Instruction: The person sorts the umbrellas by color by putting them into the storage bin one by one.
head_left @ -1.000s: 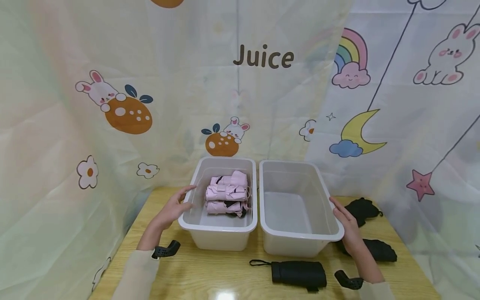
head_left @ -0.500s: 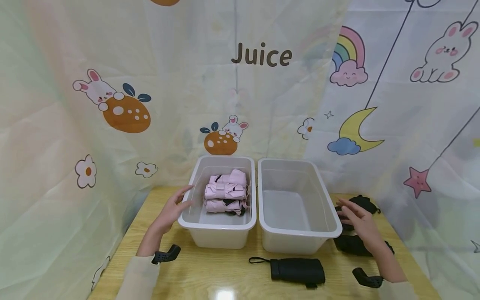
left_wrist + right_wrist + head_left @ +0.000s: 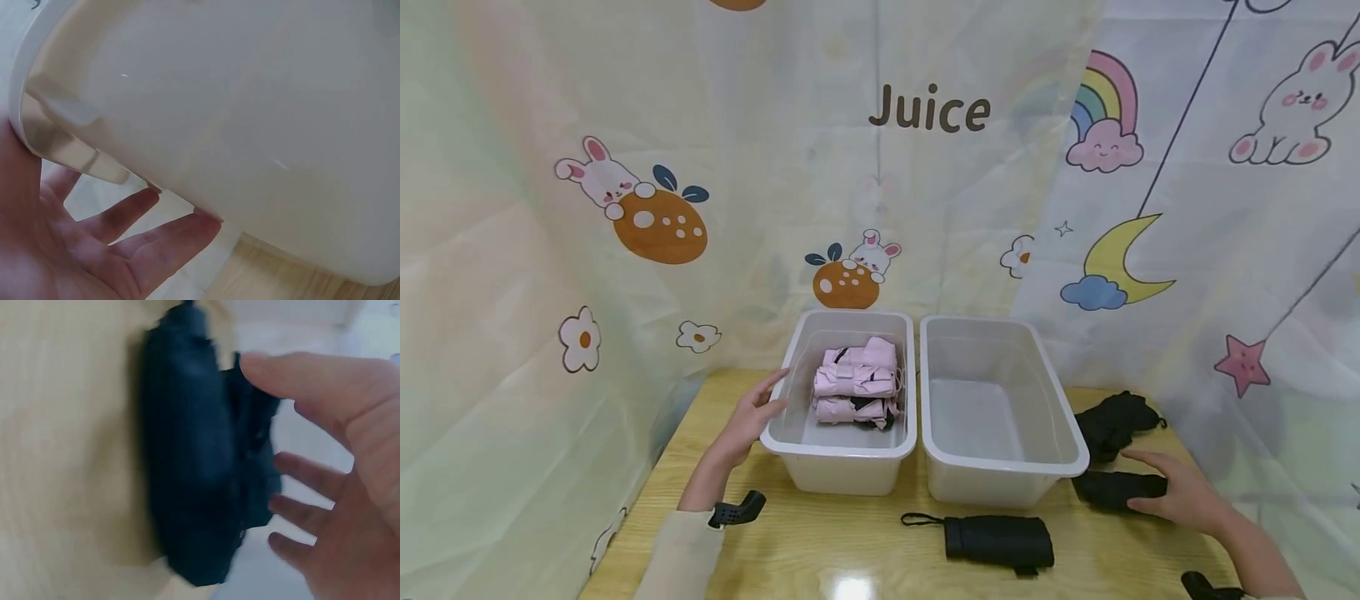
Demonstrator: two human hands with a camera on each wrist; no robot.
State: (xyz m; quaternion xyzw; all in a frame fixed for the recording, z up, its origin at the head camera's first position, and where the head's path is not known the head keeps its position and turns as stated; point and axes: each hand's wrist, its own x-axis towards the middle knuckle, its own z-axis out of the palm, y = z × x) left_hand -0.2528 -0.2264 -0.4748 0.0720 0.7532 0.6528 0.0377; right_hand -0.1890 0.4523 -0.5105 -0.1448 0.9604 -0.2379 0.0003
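My left hand (image 3: 747,427) rests its fingertips against the left side of the left white bin (image 3: 842,473); the left wrist view shows loosely extended fingers (image 3: 178,240) touching the wall. Inside that bin lie several rolled-up pink folding umbrellas (image 3: 854,380). At the right, my right hand (image 3: 1180,496) is spread around the end of a black folding umbrella (image 3: 1105,490). A gap shows between thumb and fingers in the right wrist view, where the umbrella (image 3: 187,444) is blurred. Whether they touch it, I cannot tell.
A second white bin (image 3: 1000,468) with a bare floor stands beside the left one. Another black umbrella (image 3: 1116,421) lies behind the one by my right hand. A third black umbrella (image 3: 996,540) with a wrist strap lies in front. A printed curtain (image 3: 940,208) hangs behind the table.
My right hand has let go of the right bin's rim and moved right and toward me, to the black umbrella. My left hand stays at the left bin.
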